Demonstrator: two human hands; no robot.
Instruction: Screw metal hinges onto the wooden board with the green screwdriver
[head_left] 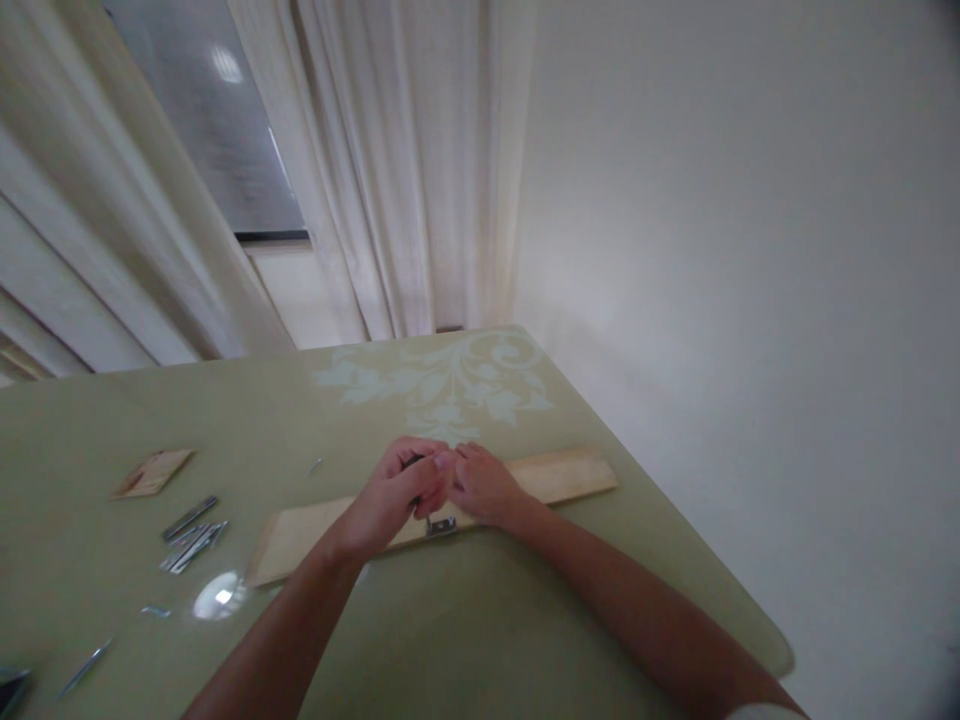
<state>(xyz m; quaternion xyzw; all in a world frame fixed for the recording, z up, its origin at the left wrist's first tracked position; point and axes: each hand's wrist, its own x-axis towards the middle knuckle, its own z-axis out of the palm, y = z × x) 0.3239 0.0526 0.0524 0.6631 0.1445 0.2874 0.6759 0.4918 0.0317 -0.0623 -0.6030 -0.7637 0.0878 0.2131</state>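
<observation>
My left hand (401,490) is closed around the dark handle of what looks like a screwdriver (412,462), mostly hidden by the fingers. Its thin shaft points down toward a small metal fitting (441,526) at the near edge of a long wooden board (566,474). Beside it, touching or nearly touching the left fingers, my right hand (484,485) rests over the middle of the board. Its fingers are curled together, and whatever they may pinch is out of sight. The board lies flat and slightly slanted on the table.
Left on the green glass-topped table (487,620) lie a small wooden piece (154,473), several metal strips (193,545), a thin pointed metal tool (85,668) and small bits. A dark object (11,690) sits at the lower left corner. A white wall (735,250) borders the right side.
</observation>
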